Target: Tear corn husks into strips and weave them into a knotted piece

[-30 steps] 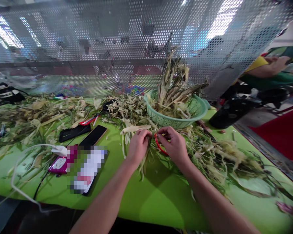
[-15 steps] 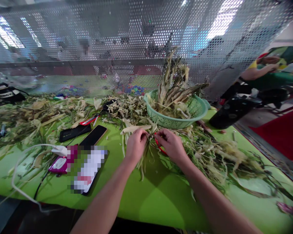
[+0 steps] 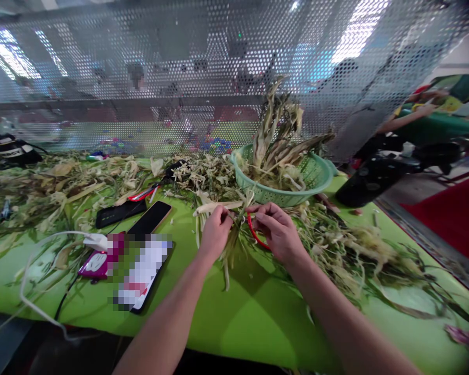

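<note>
Dried, pale-green corn husk strips form a small bunch over the green table. My left hand has thumb and fingers closed on the left side of this bunch, whose loose ends hang down. Just to the right, my right hand is curled, thumb and index finger brought together by the bunch's upper part. What lies between those fingertips is too small to make out. A thin red loop, perhaps a scissors handle, curves beside the right fingers and partly behind them. A pale husk piece lies beyond my left hand.
Behind my hands stands a green colander with dried husks. Phones, a purple power bank and a white cable lie left. Husk heaps spread right. A black bottle leans near the right edge; perforated metal stands behind.
My right hand has drawn slightly right, away from the left fingers, and its fingers have curled more. The bunch's upper tip and more of the red loop now show between the hands.
</note>
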Demonstrator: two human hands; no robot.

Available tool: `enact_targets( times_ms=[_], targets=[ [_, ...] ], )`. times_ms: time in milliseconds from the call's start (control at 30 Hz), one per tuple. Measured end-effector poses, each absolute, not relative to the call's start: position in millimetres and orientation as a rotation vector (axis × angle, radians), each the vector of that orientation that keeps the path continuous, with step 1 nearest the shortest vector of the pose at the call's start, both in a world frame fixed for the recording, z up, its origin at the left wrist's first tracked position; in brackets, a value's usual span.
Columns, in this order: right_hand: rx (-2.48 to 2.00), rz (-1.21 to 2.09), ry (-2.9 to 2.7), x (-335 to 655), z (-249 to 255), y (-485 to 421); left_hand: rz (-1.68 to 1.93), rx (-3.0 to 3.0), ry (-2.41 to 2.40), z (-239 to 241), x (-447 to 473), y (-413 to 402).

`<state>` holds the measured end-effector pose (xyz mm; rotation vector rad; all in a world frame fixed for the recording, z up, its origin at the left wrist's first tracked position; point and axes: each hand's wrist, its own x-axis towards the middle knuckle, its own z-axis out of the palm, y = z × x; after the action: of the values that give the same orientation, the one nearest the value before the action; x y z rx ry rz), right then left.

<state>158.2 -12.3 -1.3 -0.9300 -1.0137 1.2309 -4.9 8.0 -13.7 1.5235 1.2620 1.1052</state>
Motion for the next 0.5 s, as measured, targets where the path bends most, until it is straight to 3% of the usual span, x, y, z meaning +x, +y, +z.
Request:
enact_targets(
  times_ms=[167, 500],
  targets=[
    [-0.835, 1.481, -0.734, 154.0, -1.1, -12.0, 1.196, 1.135, 0.896, -15.9, -1.2, 9.3],
    [-0.956, 1.385, -0.829, 154.5, 1.4, -12.5, 1.198, 1.061, 0.704, -11.1, 1.3, 7.0]
  ],
)
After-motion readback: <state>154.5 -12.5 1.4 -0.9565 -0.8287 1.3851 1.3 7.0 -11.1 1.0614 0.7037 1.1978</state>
